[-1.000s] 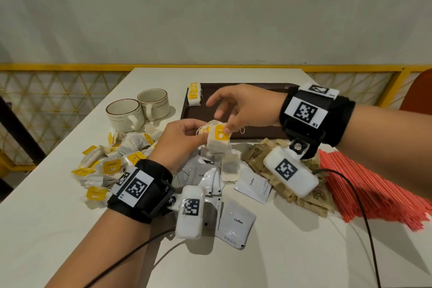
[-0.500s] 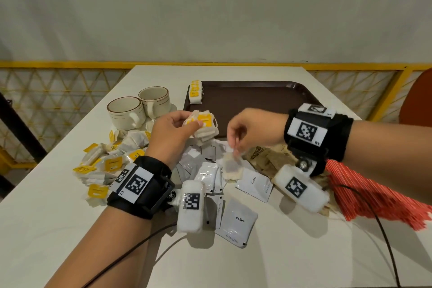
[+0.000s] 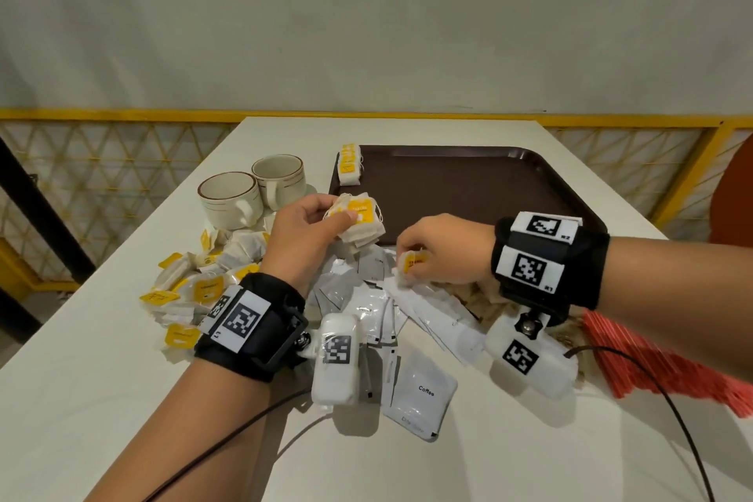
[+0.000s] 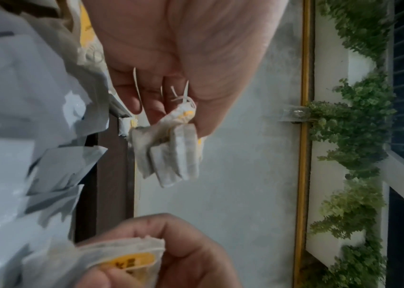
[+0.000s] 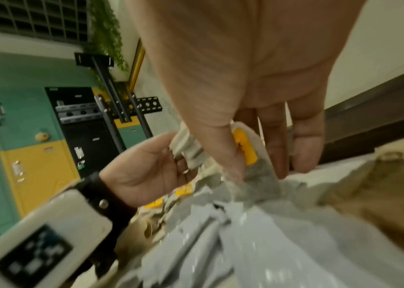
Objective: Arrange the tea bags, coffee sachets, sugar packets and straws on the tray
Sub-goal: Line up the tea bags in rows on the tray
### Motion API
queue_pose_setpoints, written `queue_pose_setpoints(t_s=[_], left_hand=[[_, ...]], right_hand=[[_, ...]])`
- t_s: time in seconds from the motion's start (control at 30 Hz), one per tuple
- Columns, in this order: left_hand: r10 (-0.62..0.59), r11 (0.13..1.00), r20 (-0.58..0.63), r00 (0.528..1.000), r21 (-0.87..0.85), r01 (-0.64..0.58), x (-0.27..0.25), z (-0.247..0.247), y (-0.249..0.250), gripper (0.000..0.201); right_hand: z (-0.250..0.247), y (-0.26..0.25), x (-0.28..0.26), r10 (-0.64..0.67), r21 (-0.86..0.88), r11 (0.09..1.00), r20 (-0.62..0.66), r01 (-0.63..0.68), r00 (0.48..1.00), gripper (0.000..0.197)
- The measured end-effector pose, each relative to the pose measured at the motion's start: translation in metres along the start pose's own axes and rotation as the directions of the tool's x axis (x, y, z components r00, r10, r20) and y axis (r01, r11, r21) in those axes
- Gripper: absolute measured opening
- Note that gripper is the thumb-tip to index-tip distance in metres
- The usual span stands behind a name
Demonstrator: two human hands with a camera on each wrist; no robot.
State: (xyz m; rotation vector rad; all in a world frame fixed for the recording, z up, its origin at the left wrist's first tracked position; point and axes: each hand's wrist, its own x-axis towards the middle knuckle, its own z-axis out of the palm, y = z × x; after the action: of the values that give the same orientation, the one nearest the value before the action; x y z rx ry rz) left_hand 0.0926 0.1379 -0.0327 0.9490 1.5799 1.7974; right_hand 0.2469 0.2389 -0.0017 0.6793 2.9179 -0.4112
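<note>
- My left hand (image 3: 303,230) pinches a stack of tea bags (image 3: 358,225) above the tray's (image 3: 468,192) near edge.
- My right hand (image 3: 442,251) pinches one tea bag (image 3: 412,263) off the coffee sachets (image 3: 366,298).

A small stack of tea bags (image 3: 358,222) with yellow tags is held above the near left edge of the dark brown tray (image 3: 468,192), where a short row of tea bags (image 3: 349,167) already stands in the far left corner. One more tea bag (image 3: 411,267) is pinched just above the heap of white coffee sachets (image 3: 421,399). Loose tea bags (image 3: 195,285) lie to the left, brown sugar packets (image 3: 468,295) and red straws (image 3: 652,367) to the right.
</note>
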Motion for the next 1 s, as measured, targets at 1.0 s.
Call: queue_pose_setpoints(t_s=[1.0], left_hand=[[-0.414,0.607,0.261,0.872,0.793,0.051,0.215,0.005,0.008,0.012]], right_hand=[[-0.06,0.059,0.159,-0.008,0.533,0.846,-0.013,0.013,1.0,0.02]])
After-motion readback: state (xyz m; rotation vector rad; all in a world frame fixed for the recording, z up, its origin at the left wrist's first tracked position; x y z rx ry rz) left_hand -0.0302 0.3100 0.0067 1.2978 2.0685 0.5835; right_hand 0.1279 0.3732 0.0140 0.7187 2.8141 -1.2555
